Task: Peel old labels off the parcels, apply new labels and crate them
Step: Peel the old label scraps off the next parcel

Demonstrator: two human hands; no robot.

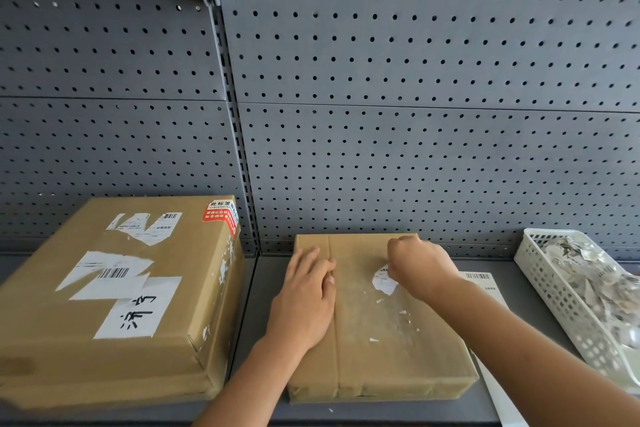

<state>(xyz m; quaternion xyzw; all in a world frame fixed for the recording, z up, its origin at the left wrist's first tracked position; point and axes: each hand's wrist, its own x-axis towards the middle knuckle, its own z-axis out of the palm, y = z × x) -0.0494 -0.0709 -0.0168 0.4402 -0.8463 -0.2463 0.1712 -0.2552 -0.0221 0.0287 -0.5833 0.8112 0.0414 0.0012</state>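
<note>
Item: flat cardboard parcel [377,322], centre of shelf [256,305]. Stiff, prob. light. Label remnant [383,283]: thin, tears easily; take at lifted edge. L hand [304,302] flat, pressing parcel; R hand [419,270] pinches remnant.

Matt cardboard parcel [381,322], perforated metal backboard [415,80], white plastic basket [561,302]

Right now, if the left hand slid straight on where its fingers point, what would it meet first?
The left hand lies flat on the small parcel; past its far edge, probably the pegboard wall, nothing between.
</note>
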